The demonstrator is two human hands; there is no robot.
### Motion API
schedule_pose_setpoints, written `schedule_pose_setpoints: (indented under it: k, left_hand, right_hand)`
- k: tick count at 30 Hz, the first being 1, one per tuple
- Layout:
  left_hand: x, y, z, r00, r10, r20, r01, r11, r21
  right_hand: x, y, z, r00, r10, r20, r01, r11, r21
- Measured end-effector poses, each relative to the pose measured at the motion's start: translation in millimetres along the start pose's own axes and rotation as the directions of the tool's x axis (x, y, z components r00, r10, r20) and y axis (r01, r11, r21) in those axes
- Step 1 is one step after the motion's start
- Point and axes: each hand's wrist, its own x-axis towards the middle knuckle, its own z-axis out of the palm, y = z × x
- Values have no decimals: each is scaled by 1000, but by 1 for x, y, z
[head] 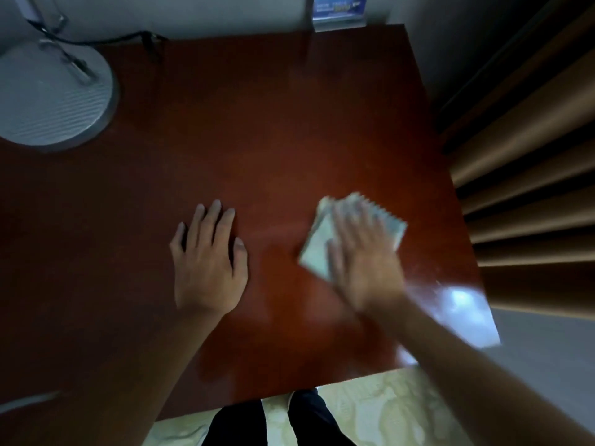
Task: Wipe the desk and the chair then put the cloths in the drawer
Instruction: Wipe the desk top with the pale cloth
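Desk being wiped; cloth under right hand.

Right hand (363, 262), blurred, is spread flat on a folded cloth (325, 233) pressed to the desk (273, 130) near its right edge. Left hand (207, 262) lies open, palm down, empty. Cloth judged soft, light, limp: best pinched at a free corner. Lamp base (48, 101) sits far left.

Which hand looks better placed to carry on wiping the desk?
The right hand, probably: it lies flat on the folded cloth on the desk. The left hand rests bare on the wood, holding nothing.
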Motion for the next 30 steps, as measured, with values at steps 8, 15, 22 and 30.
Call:
schedule_pose_setpoints:
  k: [8,15,22,30]
  left_hand:
    - [0,-1,1,1000,18,-12,-17,999,33]
    - [1,1,1,999,17,-27,-17,1000,18]
    - [0,1,1,1000,21,-20,-20,999,37]
    - [1,0,0,1000,19,5,-20,999,49]
  right_hand:
    - [42,-93,13,998,65,13,-65,996,61]
    - [76,-8,-1,991,-115,75,115,993,9]
    - [191,1,-4,976,216,28,-216,976,-1]
    - [82,-41,0,919,-368,139,358,929,96]
